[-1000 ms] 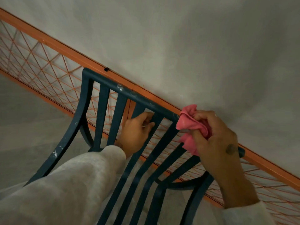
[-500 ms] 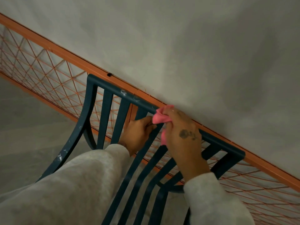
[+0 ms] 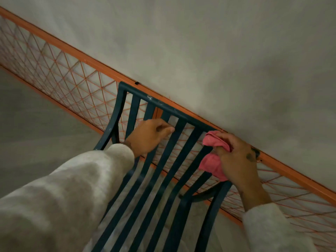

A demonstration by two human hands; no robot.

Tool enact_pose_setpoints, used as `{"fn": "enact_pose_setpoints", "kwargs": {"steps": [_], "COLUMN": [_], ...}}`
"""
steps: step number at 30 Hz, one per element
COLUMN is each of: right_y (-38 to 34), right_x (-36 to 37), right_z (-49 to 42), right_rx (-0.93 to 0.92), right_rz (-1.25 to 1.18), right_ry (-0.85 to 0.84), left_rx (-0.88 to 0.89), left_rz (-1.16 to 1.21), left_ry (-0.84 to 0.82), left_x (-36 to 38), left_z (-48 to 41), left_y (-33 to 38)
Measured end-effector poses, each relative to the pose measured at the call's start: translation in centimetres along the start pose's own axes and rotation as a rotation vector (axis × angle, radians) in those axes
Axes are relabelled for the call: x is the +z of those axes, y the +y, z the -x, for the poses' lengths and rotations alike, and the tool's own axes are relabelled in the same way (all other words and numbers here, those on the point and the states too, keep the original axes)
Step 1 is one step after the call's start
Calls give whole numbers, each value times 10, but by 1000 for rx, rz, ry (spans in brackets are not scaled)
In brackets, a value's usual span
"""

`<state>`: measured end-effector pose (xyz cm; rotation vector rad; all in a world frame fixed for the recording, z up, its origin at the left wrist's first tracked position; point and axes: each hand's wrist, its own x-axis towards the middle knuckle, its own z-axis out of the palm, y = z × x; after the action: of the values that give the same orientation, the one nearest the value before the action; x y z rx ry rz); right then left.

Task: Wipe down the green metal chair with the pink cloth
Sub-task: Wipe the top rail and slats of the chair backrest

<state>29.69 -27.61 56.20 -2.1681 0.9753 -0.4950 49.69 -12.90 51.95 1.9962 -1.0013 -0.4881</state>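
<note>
The dark green metal chair (image 3: 156, 103) fills the middle of the view, its slatted back tilted, top rail running from upper left to lower right. My left hand (image 3: 148, 136) grips one of the middle slats just under the top rail. My right hand (image 3: 236, 159) holds the bunched pink cloth (image 3: 211, 165) pressed around the right end of the top rail and the rightmost slat. The rail's right corner is hidden under the cloth and my hand.
Right behind the chair runs an orange-framed lattice panel (image 3: 72, 82) along a plain grey wall (image 3: 200, 51). Grey floor (image 3: 32, 120) lies to the left of the chair. My light sleeves cover the lower left and lower right.
My right hand with the pink cloth slid from the middle of the top rail back to its right end. My left hand kept its grip on the slat. The view shifted.
</note>
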Motion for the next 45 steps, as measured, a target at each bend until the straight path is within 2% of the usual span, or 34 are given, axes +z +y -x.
{"fn": "enact_pose_setpoints", "kwargs": {"steps": [7, 16, 19, 23, 29, 35, 45], "right_y": [-43, -126, -148, -166, -180, -198, -231], "right_x": [-30, -91, -107, -121, -124, -85, 10], "right_z": [65, 145, 162, 171, 171, 139, 92], "right_rx": [-77, -245, -278, -288, -273, -204, 141], "right_rz": [-67, -161, -173, -180, -203, -170, -143], "right_ry": [-106, -108, -126, -106, -67, 36, 221], "left_rx": [11, -34, -25, -30, 8, 51, 103], "left_rz": [-120, -232, -263, -250, -258, -275, -233], "left_ry": [118, 247, 315, 327, 302, 217, -91], "left_x": [-54, -143, -172, -196, -214, -242, -310], "left_z": [89, 224, 254, 272, 259, 206, 97], "left_y": [54, 130, 150, 165, 162, 122, 0]}}
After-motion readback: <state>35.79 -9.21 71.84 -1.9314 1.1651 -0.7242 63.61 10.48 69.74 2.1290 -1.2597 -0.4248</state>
